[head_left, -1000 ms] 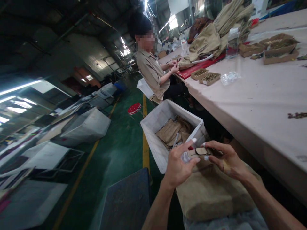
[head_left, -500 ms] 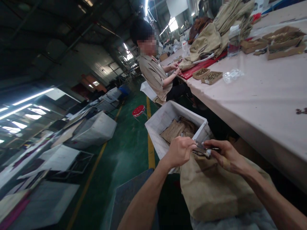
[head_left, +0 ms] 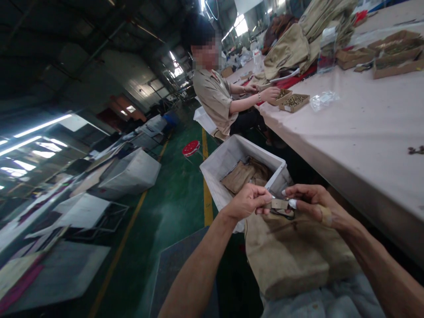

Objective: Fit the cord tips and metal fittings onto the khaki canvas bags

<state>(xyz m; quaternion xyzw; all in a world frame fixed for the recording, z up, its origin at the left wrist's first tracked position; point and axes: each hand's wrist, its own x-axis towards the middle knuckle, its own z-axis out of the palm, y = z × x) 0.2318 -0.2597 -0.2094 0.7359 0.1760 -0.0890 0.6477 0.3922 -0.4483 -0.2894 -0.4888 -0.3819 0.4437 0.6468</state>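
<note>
A khaki canvas bag (head_left: 291, 256) lies across the lap. Above it, my left hand (head_left: 250, 203) pinches the left end of a small tan strap tab (head_left: 280, 204) with a small hole in it. A dark metal buckle (head_left: 285, 214) hangs just under the tab. My right hand (head_left: 313, 202) is at the tab's right end, thumb and fingers drawn together. Whatever sits between those fingertips is too small to name. White tape covers the right thumb tip and a fingertip, and a tan plaster wraps lower on the thumb.
Ahead stands a white plastic crate (head_left: 243, 145) with khaki pieces (head_left: 238, 176) inside. To the right runs a long table (head_left: 364, 128) with boxes of small brass parts (head_left: 294, 102). A co-worker (head_left: 213, 97) sits beyond, near a red stool (head_left: 191, 148).
My hands have turned the strap tab so its flat face shows, and the right fingers have shifted up. The co-worker's hand has moved from the fabric to a parts box.
</note>
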